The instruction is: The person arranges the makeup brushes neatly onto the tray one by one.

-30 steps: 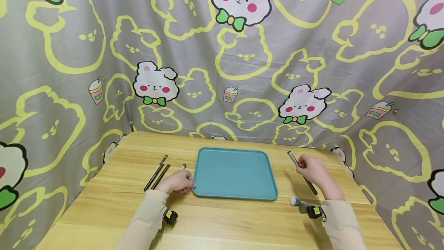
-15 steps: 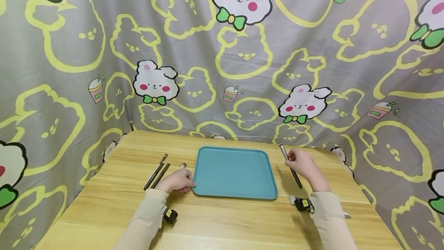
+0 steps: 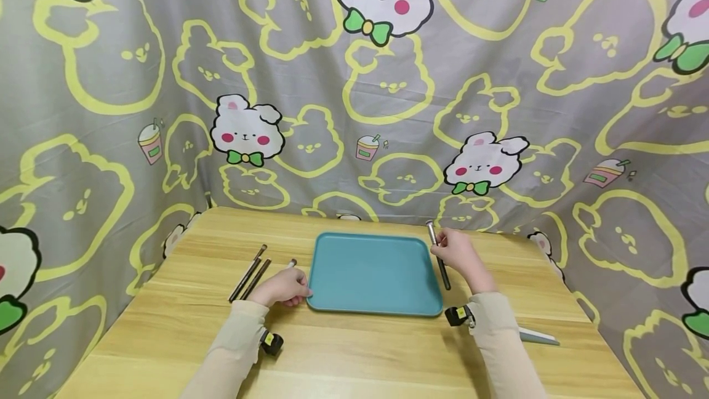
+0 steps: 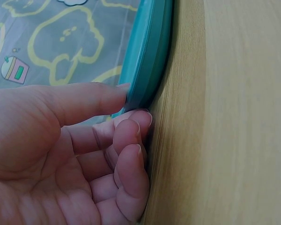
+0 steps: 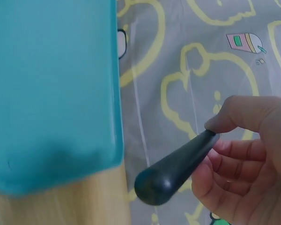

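Observation:
A makeup brush (image 3: 444,274) with a black handle and a silvery upper part is pinched between the thumb and fingers of my right hand (image 3: 460,255). It is tilted, close beside the right edge of the blue tray (image 3: 373,276). In the right wrist view the rounded black handle end (image 5: 154,186) points toward the camera. My left hand (image 3: 284,288) pinches the tray's near left corner. The left wrist view has the thumb (image 4: 96,99) on the tray rim (image 4: 150,61), with the index fingertip beneath it and the other fingers curled.
Several slim brushes (image 3: 252,281) lie left of the tray. Another brush tip (image 3: 292,263) shows behind my left hand, the rest hidden. A grey-and-white handle (image 3: 538,335) sticks out past my right sleeve. Patterned cloth (image 3: 399,140) hangs behind the wooden table (image 3: 354,356).
My right hand has carried the makeup brush left, from well right of the tray to its right edge. The left hand stays at the tray's corner.

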`<action>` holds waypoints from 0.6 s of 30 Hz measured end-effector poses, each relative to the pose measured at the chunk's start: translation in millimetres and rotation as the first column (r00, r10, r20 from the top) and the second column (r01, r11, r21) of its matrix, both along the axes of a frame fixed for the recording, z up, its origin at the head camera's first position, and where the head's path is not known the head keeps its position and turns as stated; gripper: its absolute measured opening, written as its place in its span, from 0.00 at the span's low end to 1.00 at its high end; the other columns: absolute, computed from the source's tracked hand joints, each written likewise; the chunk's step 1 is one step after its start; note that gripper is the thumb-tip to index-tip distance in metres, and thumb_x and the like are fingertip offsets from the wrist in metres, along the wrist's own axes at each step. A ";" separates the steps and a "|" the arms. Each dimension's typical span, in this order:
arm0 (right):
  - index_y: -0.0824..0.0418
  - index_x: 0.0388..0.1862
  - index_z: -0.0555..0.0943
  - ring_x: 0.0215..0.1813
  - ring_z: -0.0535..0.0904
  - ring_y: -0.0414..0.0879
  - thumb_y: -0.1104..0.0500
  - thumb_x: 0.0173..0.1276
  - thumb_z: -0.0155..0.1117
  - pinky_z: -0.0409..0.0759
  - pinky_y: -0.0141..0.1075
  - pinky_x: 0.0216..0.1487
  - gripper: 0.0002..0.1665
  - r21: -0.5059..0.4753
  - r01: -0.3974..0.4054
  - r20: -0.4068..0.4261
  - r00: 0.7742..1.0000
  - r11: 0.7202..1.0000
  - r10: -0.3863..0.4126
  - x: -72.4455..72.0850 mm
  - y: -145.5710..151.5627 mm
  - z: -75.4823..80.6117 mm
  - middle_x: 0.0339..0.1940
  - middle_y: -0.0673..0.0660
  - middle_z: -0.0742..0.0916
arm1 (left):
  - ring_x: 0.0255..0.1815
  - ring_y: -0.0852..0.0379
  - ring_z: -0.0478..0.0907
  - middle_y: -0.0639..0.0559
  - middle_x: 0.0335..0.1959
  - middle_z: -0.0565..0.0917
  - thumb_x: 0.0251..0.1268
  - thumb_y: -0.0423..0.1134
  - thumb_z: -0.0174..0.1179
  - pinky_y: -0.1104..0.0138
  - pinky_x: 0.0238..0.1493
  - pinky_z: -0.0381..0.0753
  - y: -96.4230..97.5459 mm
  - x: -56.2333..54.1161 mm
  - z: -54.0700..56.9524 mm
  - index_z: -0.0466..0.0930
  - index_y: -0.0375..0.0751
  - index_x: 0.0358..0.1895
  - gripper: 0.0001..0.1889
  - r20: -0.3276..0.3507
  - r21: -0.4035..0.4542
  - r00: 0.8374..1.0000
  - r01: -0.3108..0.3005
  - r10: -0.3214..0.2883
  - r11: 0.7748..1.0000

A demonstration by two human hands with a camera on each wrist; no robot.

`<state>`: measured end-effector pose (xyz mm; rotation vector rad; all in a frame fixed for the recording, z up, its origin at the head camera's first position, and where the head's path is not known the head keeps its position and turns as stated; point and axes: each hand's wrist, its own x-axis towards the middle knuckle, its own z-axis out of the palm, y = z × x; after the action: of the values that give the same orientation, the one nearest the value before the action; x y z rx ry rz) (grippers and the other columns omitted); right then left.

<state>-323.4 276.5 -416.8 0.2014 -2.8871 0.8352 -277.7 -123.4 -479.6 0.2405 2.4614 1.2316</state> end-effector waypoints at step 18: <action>0.63 0.24 0.71 0.17 0.73 0.43 0.64 0.61 0.62 0.74 0.31 0.19 0.10 -0.047 0.083 0.154 0.985 0.995 -0.075 -15.9 -24.2 -29.8 0.18 0.54 0.75 | 0.18 0.59 0.68 0.51 0.18 0.74 0.64 0.31 0.61 0.70 0.22 0.69 -1.3 -1.6 -1.5 0.68 0.40 0.23 0.13 0.003 0.008 1.000 0.014 -0.014 1.000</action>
<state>-339.3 252.3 -446.6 0.0174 -2.9852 0.9517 -279.3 -124.7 -481.1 0.2581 2.4486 1.2356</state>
